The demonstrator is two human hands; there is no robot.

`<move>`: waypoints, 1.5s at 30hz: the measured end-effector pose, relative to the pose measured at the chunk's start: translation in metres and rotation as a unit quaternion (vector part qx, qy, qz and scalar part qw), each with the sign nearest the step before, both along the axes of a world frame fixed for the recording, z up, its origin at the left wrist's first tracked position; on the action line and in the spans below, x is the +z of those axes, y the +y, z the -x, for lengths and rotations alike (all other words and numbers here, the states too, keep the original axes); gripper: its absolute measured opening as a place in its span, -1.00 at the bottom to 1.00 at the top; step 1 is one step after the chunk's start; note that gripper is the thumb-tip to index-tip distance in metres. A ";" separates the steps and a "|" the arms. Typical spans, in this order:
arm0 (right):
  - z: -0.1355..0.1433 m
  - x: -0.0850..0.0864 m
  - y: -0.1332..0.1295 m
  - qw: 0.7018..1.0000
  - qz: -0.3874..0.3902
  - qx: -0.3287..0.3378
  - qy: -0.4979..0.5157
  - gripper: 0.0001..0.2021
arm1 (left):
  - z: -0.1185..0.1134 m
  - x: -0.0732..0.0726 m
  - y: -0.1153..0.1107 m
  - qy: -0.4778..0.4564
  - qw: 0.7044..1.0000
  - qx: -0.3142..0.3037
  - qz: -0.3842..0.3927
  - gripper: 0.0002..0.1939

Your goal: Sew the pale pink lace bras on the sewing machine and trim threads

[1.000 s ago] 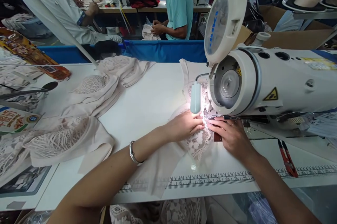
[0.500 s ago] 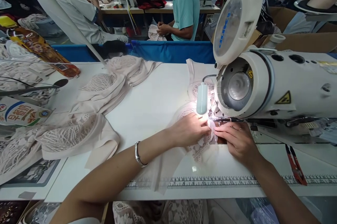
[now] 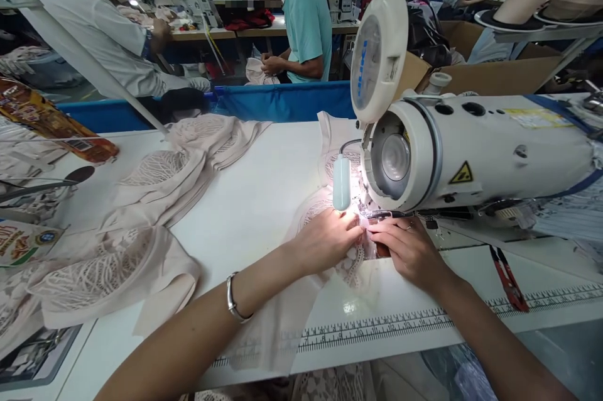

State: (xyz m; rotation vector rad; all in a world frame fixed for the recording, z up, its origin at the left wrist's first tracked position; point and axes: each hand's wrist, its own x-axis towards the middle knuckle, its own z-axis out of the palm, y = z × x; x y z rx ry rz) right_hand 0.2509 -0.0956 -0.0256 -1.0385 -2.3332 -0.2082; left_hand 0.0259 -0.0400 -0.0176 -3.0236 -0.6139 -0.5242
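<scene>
A pale pink lace garment piece (image 3: 313,206) lies under the needle area of a white sewing machine (image 3: 475,149), lit by a small lamp (image 3: 342,182). My left hand (image 3: 327,241) presses on the lace just left of the needle, its fingers bent together and gripping the cloth. From the other side, my right hand (image 3: 407,253) holds the cloth's edge with fingers closed, close to the left fingertips. The needle and the exact stitching spot are hidden by glare and fingers. Sheer fabric trails from the lace toward the table's front edge.
Stacked lace garment pieces (image 3: 160,168) and another lace piece (image 3: 108,269) lie at left, near a tilted drink bottle (image 3: 56,127). Red-handled snips (image 3: 509,281) rest at right, by a printed ruler (image 3: 391,325). Beyond a blue cloth barrier (image 3: 282,102), co-workers sit at machines.
The view has swung to the right and tilted, so the table and machine appear further left. Both hands stay on the lace at the needle, with little visible shift.
</scene>
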 end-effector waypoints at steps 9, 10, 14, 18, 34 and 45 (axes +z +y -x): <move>-0.003 -0.008 0.001 1.000 -0.004 -0.023 -0.016 -0.63 | 0.001 0.001 0.002 -0.019 1.000 0.016 -0.012 -0.73; -0.003 -0.009 0.001 1.000 -0.004 -0.022 -0.014 -0.63 | 0.002 0.002 0.001 -0.016 1.000 0.017 -0.014 -0.73; -0.002 -0.005 0.000 1.000 0.006 0.002 0.002 -0.67 | 0.002 0.004 0.002 0.012 0.999 0.040 -0.020 -0.75; -0.001 -0.001 -0.003 0.999 0.023 0.026 0.033 -0.70 | 0.004 0.006 0.006 0.034 0.999 0.026 -0.023 -0.77; -0.010 0.003 -0.009 0.967 0.155 0.120 0.160 -0.69 | 0.006 0.004 0.001 0.046 0.999 -0.006 0.005 -0.89; 0.002 -0.001 -0.005 0.998 0.032 0.059 0.022 -0.60 | 0.003 0.002 -0.002 0.060 0.998 0.008 0.007 -0.84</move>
